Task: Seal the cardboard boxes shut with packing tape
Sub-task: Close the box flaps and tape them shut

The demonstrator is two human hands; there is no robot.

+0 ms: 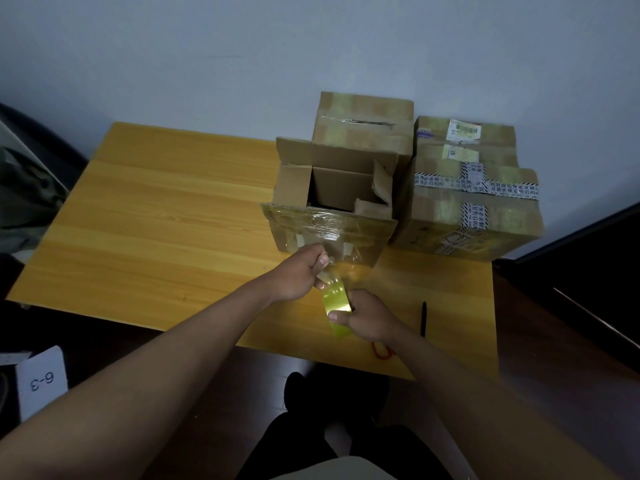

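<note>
Pinching the loose tape end, the left hand (pixel 298 275) is pulling against the tape roll (pixel 335 306) gripped by the right hand (pixel 367 318) at frame centre. Above them the open box (pixel 332 202) is waiting unsealed; right of it, the taped boxes (pixel 471 188) are looking finished.

Open cardboard box (pixel 332 202) upright on the table, flaps raised, front glossy with clear film. Yellowish tape roll (pixel 335 306) just before it. Three sealed boxes (pixel 471 202) behind and beside.
</note>
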